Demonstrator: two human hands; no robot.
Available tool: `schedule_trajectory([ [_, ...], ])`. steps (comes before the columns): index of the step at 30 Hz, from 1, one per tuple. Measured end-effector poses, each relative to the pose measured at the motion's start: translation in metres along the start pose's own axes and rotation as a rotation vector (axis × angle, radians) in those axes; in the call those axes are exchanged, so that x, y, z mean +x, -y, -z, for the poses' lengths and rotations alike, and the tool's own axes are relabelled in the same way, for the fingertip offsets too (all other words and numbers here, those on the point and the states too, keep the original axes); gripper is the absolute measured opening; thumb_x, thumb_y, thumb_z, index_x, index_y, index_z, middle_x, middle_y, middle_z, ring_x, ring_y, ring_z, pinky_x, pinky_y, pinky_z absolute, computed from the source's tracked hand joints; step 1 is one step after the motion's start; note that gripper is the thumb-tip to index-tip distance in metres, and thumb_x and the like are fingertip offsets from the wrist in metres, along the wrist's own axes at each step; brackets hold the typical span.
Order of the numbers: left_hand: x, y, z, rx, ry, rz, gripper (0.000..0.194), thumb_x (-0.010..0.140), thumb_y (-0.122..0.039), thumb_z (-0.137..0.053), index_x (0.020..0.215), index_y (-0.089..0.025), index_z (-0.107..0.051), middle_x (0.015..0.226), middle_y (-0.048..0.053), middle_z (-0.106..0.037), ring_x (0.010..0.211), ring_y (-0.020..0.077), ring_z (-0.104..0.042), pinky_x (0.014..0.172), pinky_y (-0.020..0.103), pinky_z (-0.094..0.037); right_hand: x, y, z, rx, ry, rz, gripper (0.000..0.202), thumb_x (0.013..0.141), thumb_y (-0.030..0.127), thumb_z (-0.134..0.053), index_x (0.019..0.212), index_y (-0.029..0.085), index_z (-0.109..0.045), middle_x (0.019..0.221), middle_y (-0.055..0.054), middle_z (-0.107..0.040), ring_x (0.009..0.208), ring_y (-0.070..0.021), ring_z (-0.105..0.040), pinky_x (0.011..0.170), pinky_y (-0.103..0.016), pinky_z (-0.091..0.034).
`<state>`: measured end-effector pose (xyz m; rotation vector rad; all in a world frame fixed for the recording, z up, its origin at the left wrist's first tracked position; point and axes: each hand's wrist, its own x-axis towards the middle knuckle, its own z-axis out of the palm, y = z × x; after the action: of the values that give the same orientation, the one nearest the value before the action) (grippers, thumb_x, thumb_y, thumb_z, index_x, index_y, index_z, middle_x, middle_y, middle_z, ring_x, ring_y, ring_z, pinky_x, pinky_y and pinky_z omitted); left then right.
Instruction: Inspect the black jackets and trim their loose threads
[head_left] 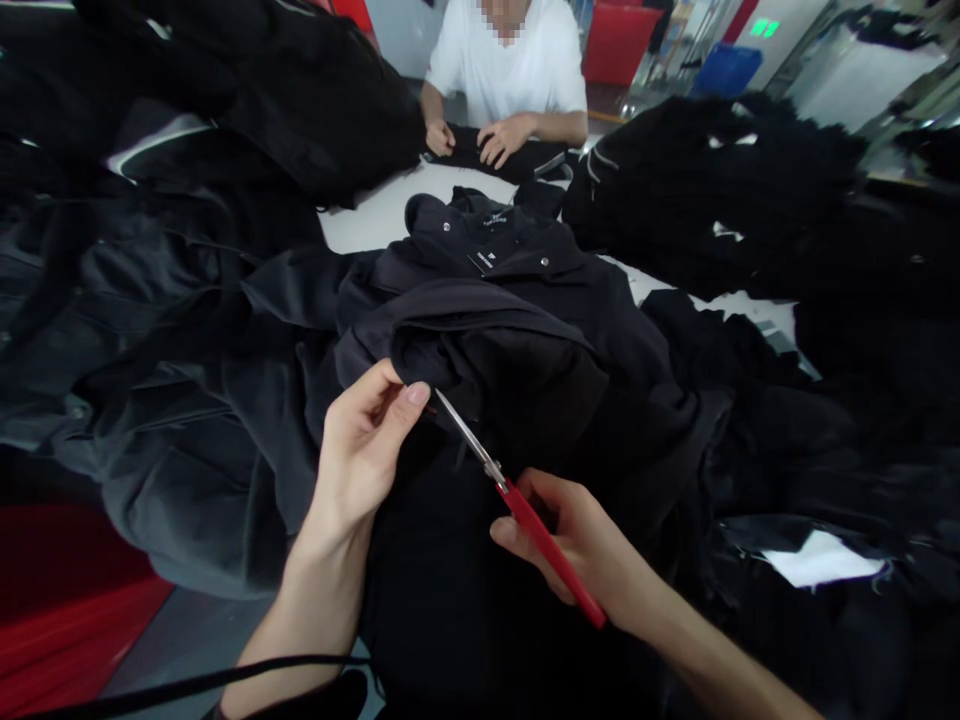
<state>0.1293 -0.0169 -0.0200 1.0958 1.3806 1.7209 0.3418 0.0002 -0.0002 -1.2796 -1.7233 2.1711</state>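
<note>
A dark garment [487, 300] with a collar, snap buttons and small white-lettered labels lies spread in front of me, its lower part gathered toward my hands. My left hand [367, 430] pinches a folded edge of it between thumb and fingers. In my right hand [581, 530] is a pair of scissors [544, 550] with red handles, gripped around the handles. The blades point up and left, their tips right beside my left thumb at the cloth edge. Whether the tips touch the fabric or a thread, I cannot tell.
Piles of dark garments rise on the left [187, 110] and right [697, 200] of the white table [367, 215]. Across it a person in a white shirt [510, 60] handles dark cloth. A white scrap [821, 560] lies at right; red material [67, 590] shows at lower left.
</note>
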Motion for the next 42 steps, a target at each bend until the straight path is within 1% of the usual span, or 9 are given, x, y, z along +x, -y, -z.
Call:
schedule_trajectory([
  [6,0.003,-0.001,-0.003,-0.219,0.028,0.139,0.016,0.084,-0.030,-0.068,0.093,-0.017,-0.071,0.091,0.008,-0.070,0.090,0.0231,-0.065,0.078,0.034,-0.052,-0.006,-0.001,0.000,0.057,0.074,-0.028,0.046,0.079,0.060,-0.068,0.084,0.019,-0.047,0.058,0.009,-0.038,0.044,-0.0027,-0.034,0.038,-0.015,-0.024],
  [12,0.002,-0.006,-0.004,-0.293,0.063,0.204,0.017,0.087,-0.027,-0.064,0.098,-0.016,-0.071,0.100,0.011,-0.070,0.095,0.0249,-0.066,0.079,0.035,-0.054,-0.012,0.006,0.003,0.035,0.084,-0.002,0.049,0.080,0.064,-0.064,0.085,0.018,-0.049,0.062,0.007,-0.039,0.047,-0.0027,-0.033,0.041,-0.016,-0.024],
  [15,0.002,-0.005,-0.006,-0.259,0.036,0.162,0.016,0.087,-0.027,-0.064,0.096,-0.016,-0.071,0.096,0.009,-0.070,0.092,0.0234,-0.065,0.079,0.035,-0.053,-0.011,0.008,0.006,0.016,0.076,0.020,0.052,0.080,0.068,-0.061,0.083,0.017,-0.049,0.062,0.007,-0.038,0.048,-0.0029,-0.032,0.041,-0.016,-0.024],
  [18,0.000,-0.003,-0.006,-0.168,-0.043,0.051,0.012,0.085,-0.028,-0.067,0.090,-0.018,-0.071,0.088,0.005,-0.067,0.085,0.0194,-0.063,0.079,0.032,-0.050,-0.011,0.009,0.008,0.006,0.074,0.026,0.053,0.079,0.069,-0.060,0.083,0.017,-0.049,0.063,0.006,-0.038,0.049,-0.0032,-0.031,0.041,-0.016,-0.024],
  [21,-0.003,-0.002,-0.004,-0.049,-0.103,-0.010,0.009,0.085,-0.029,-0.068,0.086,-0.020,-0.069,0.078,0.001,-0.061,0.073,0.0146,-0.058,0.071,0.028,-0.047,-0.012,0.011,0.009,0.002,0.086,0.018,0.054,0.079,0.069,-0.061,0.083,0.017,-0.049,0.063,0.006,-0.038,0.049,-0.0031,-0.031,0.040,-0.016,-0.024],
  [25,-0.003,-0.001,0.000,-0.004,-0.087,0.004,0.012,0.084,-0.033,-0.069,0.083,-0.020,-0.067,0.072,0.000,-0.057,0.065,0.0132,-0.052,0.066,0.028,-0.044,-0.013,0.015,0.010,-0.004,0.101,0.000,0.051,0.078,0.067,-0.064,0.082,0.018,-0.049,0.062,0.007,-0.038,0.048,-0.0031,-0.032,0.041,-0.016,-0.025],
  [28,-0.001,-0.003,0.001,-0.049,-0.056,0.032,0.015,0.083,-0.034,-0.070,0.081,-0.020,-0.066,0.075,0.001,-0.058,0.070,0.0151,-0.055,0.070,0.029,-0.046,-0.012,0.017,0.011,-0.007,0.102,-0.008,0.051,0.078,0.066,-0.065,0.080,0.018,-0.048,0.061,0.007,-0.038,0.048,-0.0030,-0.031,0.040,-0.016,-0.024],
  [33,0.002,-0.003,0.000,-0.126,-0.010,0.032,0.011,0.084,-0.030,-0.069,0.083,-0.019,-0.069,0.080,0.003,-0.061,0.076,0.0171,-0.057,0.076,0.032,-0.047,-0.009,0.018,0.012,-0.010,0.105,-0.034,0.050,0.078,0.065,-0.065,0.080,0.018,-0.047,0.060,0.008,-0.037,0.047,-0.0028,-0.031,0.040,-0.016,-0.023],
  [42,0.000,-0.003,0.002,0.000,-0.055,0.031,0.019,0.081,-0.035,-0.071,0.074,-0.020,-0.063,0.072,0.001,-0.054,0.066,0.0148,-0.050,0.064,0.029,-0.041,-0.007,0.020,0.014,-0.019,0.100,-0.050,0.052,0.077,0.067,-0.065,0.081,0.018,-0.048,0.058,0.008,-0.036,0.046,-0.0028,-0.030,0.039,-0.016,-0.021],
])
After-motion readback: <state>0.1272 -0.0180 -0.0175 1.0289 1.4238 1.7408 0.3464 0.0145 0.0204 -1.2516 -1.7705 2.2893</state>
